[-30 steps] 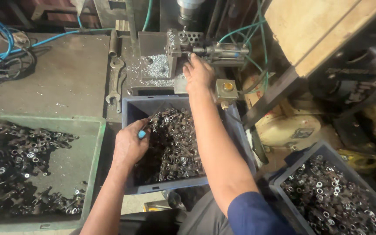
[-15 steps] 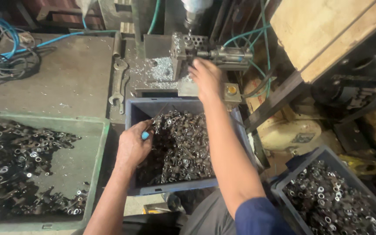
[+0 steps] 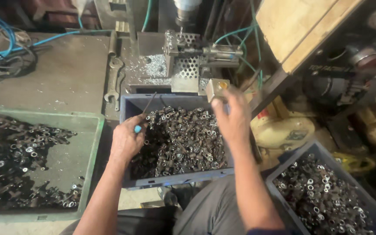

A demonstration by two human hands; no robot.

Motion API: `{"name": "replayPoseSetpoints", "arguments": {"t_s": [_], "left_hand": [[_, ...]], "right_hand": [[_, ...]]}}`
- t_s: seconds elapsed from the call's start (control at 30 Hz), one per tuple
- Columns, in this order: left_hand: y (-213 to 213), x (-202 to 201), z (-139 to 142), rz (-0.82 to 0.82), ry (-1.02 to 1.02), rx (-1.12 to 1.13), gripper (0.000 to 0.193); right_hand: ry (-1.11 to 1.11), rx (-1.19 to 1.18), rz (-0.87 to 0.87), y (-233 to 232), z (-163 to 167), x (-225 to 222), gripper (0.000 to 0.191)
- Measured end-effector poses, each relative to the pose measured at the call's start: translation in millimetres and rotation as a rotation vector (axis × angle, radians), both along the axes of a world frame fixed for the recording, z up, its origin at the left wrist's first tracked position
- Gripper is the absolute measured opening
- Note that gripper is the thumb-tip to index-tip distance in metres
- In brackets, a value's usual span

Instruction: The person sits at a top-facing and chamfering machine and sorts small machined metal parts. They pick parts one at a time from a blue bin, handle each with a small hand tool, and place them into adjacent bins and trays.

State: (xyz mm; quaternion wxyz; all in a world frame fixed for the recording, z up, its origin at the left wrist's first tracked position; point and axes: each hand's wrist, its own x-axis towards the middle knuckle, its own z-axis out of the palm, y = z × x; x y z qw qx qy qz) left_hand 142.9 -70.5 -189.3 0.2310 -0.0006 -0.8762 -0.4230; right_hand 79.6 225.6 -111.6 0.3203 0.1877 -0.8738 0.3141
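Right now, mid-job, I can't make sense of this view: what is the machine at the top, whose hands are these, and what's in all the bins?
The picture comes from a camera on the worker's head, looking down at their own hands. At the top stands a drill press over a small perforated metal fixture, with metal chips around it. Below sits a blue-grey bin full of small dark metal parts. The left hand rests in that bin, holding a thin tool with a blue handle. The right hand hovers over the bin; whether it holds anything is unclear. A green tray and another blue bin hold similar parts. A spanner lies on the bench.
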Motion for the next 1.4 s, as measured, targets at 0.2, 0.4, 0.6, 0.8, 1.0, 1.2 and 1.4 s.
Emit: {"name": "replayPoseSetpoints", "arguments": {"t_s": [0.2, 0.4, 0.6, 0.8, 1.0, 1.2, 1.4], "left_hand": [[3.3, 1.5, -8.6, 0.045, -0.011, -0.036, 0.022], [-46.2, 22.9, -25.8, 0.281, 0.046, -0.018, 0.024], [-171.2, 65.8, -47.0, 0.556, -0.511, -0.895, 0.022], [-214.6, 99.0, -68.3, 0.472, -0.834, -1.085, 0.027], [-209.5, 100.0, -76.6, 0.449, -1.035, -1.041, 0.031], [-202.9, 98.4, -70.0, 0.434, -1.049, -1.027, 0.037], [-209.7, 99.1, -79.3, 0.384, -1.153, -1.029, 0.035]], "right_hand": [[-0.226, 0.067, 0.163, -39.4, -53.8, 85.7, 0.039], [-0.242, 0.028, 0.205, -31.3, -57.0, 86.5, 0.032], [-0.385, 0.015, 0.23, -30.0, -59.0, 83.4, 0.033], [-0.32, 0.027, 0.25, -29.2, -59.9, 81.0, 0.032], [-0.361, 0.026, 0.274, -29.8, -59.3, 80.4, 0.034], [-0.444, 0.016, 0.274, -29.1, -58.0, 80.0, 0.035], [-0.412, 0.02, 0.296, -27.6, -59.7, 78.4, 0.035]]}}
